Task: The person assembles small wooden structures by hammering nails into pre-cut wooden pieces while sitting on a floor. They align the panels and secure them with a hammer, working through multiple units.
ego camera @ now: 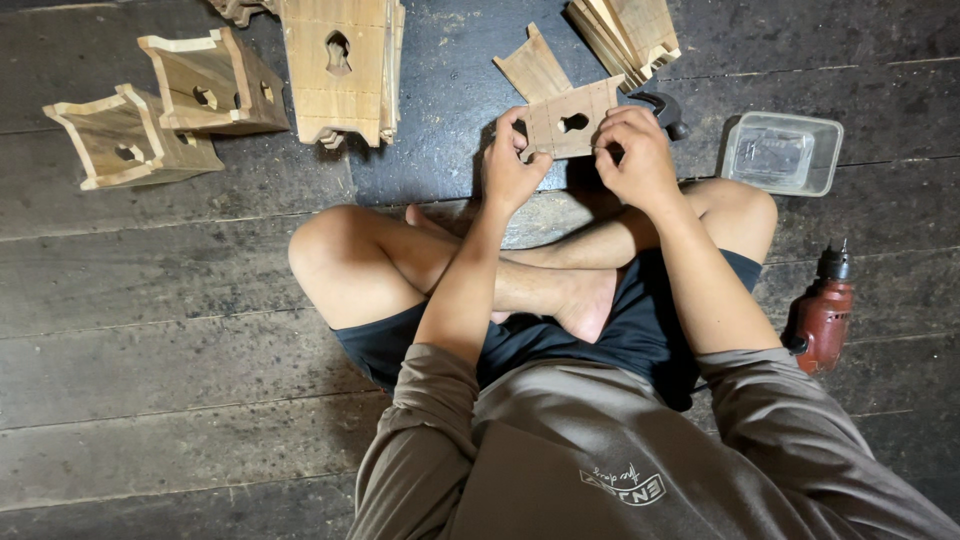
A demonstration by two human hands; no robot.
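I sit cross-legged on a dark plank floor. Both hands hold one small wooden panel [571, 121] with a keyhole-shaped cut-out, out in front of my knees. My left hand [510, 165] grips its left edge. On the right edge are the fingers of my right hand [637, 152]. A second plain wooden piece [531, 68] lies just behind the panel on the floor.
A stack of cut panels [340, 62] lies at the top centre, another stack [625, 32] at the top right. Two assembled wooden boxes [215, 85] [125, 140] sit at the upper left. A clear plastic container [782, 152] and a red drill [825, 315] lie to my right.
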